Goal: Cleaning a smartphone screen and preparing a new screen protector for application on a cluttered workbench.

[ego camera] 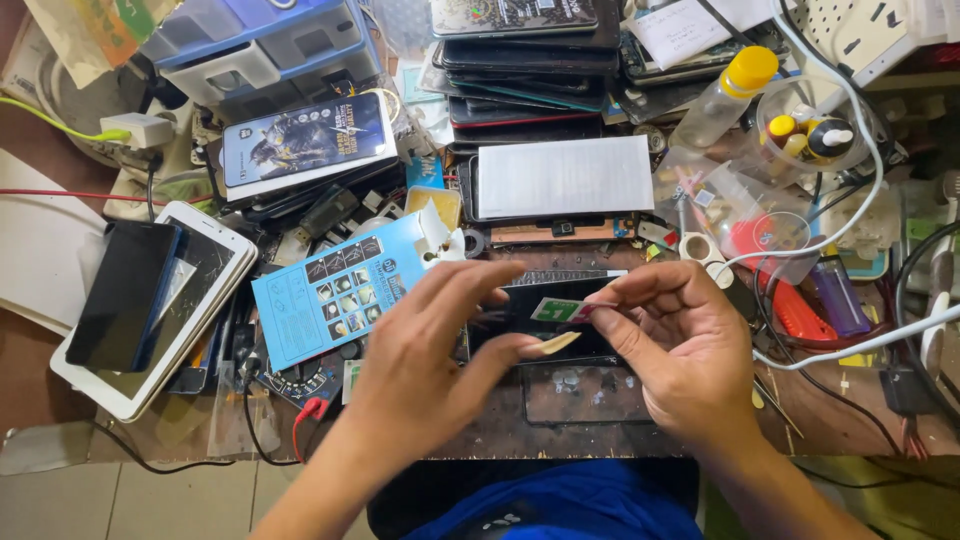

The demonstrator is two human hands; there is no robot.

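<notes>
Phone (540, 322), black and flat, is lying on the messy workbench (480, 430) right in front of the person, between both hands. The right hand (680, 350) is pinching a small green and white sticker tab (560, 311) between thumb and pointing finger, just above the dark glass. The left hand (430, 350) is resting its fingers on the phone's left side, with the thumb reaching under the tab; it is touching and steadying, not closing around anything.

Things could be going wrong here. The tab is tiny, so I think it could be slipping out of that narrow pinch. If the left hand is pressing too lightly, the phone could be sliding on the bench. Fingers are sitting close to the glass, so they could be leaving smudges or bits of dust on it.

The bench is crowded. A blue packet (340, 290) is lying just beside the left hand, a white cable (860, 345) is running near the right wrist, and a purple lighter (838, 295) is sitting close by. A quick elbow move could be knocking any of these.
</notes>
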